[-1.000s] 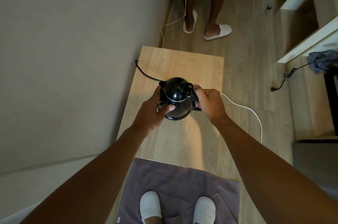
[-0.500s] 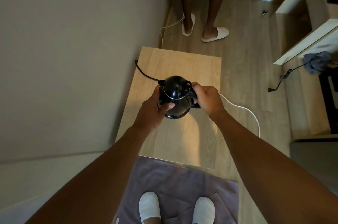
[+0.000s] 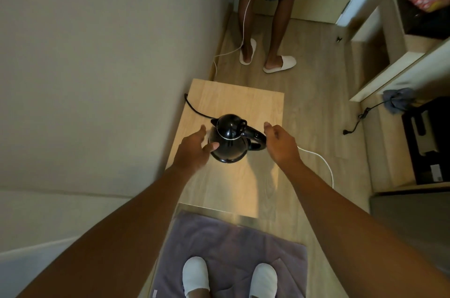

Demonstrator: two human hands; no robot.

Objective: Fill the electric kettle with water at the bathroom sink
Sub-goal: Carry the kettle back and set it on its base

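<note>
I'm letting go of the kettle (image 3: 229, 138) w/ both: left hand (image 3: 194, 149) & right hand (image 3: 280, 143) now spread open, flanking it.

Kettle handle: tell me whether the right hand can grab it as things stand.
Probably yes. The right hand is open right beside the kettle handle, and nothing lies between them.

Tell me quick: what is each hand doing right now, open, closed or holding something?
Left hand: open, holding nothing, beside the round black plastic electric kettle.
Right hand: open, holding nothing, next to the kettle's handle.
</note>
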